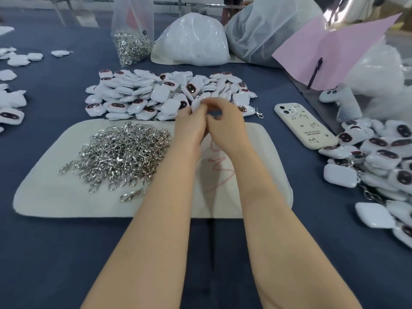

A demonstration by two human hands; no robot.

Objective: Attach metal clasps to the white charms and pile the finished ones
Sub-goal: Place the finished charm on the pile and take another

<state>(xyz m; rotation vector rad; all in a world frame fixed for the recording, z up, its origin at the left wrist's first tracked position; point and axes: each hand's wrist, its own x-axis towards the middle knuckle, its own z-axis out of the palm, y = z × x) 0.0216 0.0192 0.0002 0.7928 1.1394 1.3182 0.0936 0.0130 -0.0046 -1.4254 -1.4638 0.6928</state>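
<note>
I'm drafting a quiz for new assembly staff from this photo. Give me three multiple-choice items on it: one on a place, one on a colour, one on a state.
1. Where does the loose clasp pile lie?
A. in a metal bowl
B. on the pale mat
C. on a shelf

2. What colour is the sheet with the pen on it?
A. green
B. yellow
C. pink

3. How does the phone lie?
A. flat on the table, back up
B. propped upright
C. held in a hand

Answers:
1. B, the clasps rest directly on the mat.
2. C, the sheet is plainly pink.
3. A, its camera lenses face up.
</note>
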